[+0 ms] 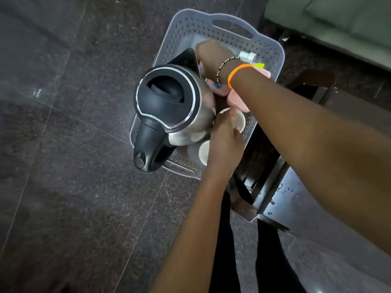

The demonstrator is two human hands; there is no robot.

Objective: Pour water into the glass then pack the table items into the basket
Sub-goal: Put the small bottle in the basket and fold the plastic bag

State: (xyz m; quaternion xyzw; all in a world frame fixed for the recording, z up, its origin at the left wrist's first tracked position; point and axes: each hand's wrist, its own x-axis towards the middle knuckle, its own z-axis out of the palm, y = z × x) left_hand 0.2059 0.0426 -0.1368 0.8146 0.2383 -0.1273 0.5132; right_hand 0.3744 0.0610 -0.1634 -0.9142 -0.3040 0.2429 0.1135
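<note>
A grey perforated basket (pixel 273 49) stands on the dark floor. In it sits a steel electric kettle (pixel 167 98) with a black lid and its black handle pointing toward me. My left hand (pixel 226 140) reaches in beside the kettle and pinches the rim of a white cup (pixel 240 120). A second white cup (pixel 203 153) lies below it. My right hand (pixel 211 58), with a bead bracelet and an orange band at the wrist, reaches down behind the kettle's spout; its fingers are hidden. A pink item (pixel 239 100) lies under that wrist.
A white bottle (pixel 247 56) and a yellow-green item (pixel 259 65) lie at the basket's far right. A dark low table (pixel 296 199) with water drops stands right of the basket. A green sofa (pixel 338 17) is at top right. Bare floor lies to the left.
</note>
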